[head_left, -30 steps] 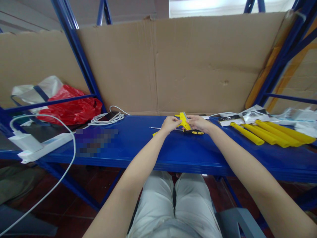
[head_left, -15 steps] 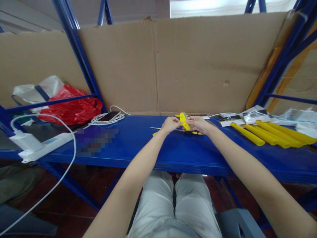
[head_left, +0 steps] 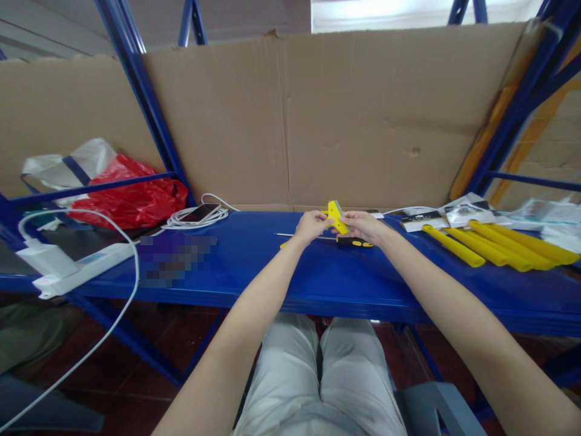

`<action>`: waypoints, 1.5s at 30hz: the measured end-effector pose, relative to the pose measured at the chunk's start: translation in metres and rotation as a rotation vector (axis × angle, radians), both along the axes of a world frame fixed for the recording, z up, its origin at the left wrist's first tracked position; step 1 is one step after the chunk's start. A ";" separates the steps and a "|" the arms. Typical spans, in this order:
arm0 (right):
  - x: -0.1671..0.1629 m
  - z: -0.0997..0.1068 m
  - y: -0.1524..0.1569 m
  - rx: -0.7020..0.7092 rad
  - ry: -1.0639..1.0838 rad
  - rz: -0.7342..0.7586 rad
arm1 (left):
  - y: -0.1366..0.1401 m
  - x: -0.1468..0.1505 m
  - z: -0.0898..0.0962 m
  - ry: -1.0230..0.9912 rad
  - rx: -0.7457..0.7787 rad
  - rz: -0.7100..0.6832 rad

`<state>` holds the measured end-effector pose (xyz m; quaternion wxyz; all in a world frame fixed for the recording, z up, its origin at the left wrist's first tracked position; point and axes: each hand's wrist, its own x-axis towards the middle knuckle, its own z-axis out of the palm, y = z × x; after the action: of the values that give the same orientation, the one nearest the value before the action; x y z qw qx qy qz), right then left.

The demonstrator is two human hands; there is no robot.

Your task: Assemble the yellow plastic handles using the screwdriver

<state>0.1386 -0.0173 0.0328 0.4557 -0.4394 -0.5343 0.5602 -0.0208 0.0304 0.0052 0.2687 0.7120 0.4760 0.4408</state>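
A small yellow plastic piece [head_left: 336, 213] with a grey strip along one edge, like a scraper head, is held up just above the blue table. My left hand [head_left: 312, 226] pinches its left side, fingers closed. From the other side, the fingertips of my right hand [head_left: 363, 226] grip its right edge. Beneath my hands lies a screwdriver [head_left: 354, 242] with a black and yellow handle, its thin shaft pointing left. Another bit of yellow [head_left: 284, 246] shows beside my left wrist, mostly hidden.
Several yellow tubes [head_left: 454, 246] lie on the right of the blue table [head_left: 254, 272], near flat black-and-white packets [head_left: 424, 221]. To the left are a phone [head_left: 203, 212] on a coiled white cable, a power strip [head_left: 86, 269] and a red bag [head_left: 131, 191]. Cardboard [head_left: 363, 121] stands behind.
The yellow piece has tilted slightly and risen a little between my fingers, its top end moving up and left. Both hands keep hold of it; the other things stay put.
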 end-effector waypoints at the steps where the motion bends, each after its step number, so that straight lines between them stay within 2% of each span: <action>1: 0.001 0.000 0.000 0.004 0.010 0.017 | 0.001 0.000 0.000 -0.014 0.009 0.009; 7: 0.006 -0.003 0.003 0.027 0.003 0.081 | 0.001 0.000 0.000 -0.013 0.024 0.037; 22: -0.001 -0.004 0.000 0.020 -0.035 0.019 | -0.018 -0.002 0.009 0.193 0.143 0.076; 28: -0.002 -0.005 0.000 0.042 -0.069 0.030 | -0.032 0.003 0.014 0.399 0.179 0.102; 32: 0.003 -0.003 0.002 0.064 -0.087 -0.005 | -0.041 0.007 0.015 0.460 0.178 0.046; 39: 0.009 0.000 0.004 0.091 -0.089 -0.064 | -0.042 0.005 0.009 0.579 0.298 -0.112; 45: 0.021 0.001 0.004 0.121 -0.013 0.053 | -0.037 0.006 0.010 0.493 0.323 -0.126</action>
<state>0.1594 -0.0135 0.0339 0.4630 -0.4002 -0.5816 0.5359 -0.0149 -0.0069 0.0149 0.0553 0.8592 0.4056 0.3071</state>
